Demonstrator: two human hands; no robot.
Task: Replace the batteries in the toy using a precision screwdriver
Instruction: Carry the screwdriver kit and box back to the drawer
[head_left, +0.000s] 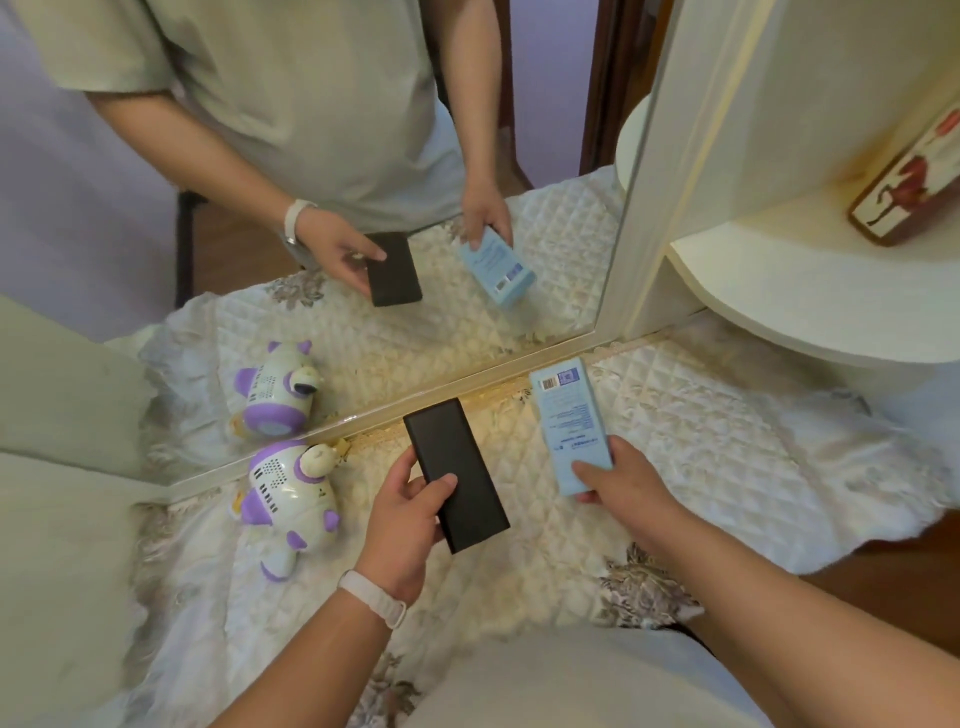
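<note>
To keep any small bits from spilling, the black case (457, 475) at centre is probably best laid flat on the quilted cloth (701, 441) before opening, the left hand (410, 514) clasping its near end, thumb on top, the right hand (626, 480) gripping the blue box (569, 421) beside it, the toy (291, 501) lying untouched at left by the mirror (415, 332).

The person wears a pale green short-sleeved shirt (571, 680) and a whitish band (375, 597) on the left wrist.
</note>
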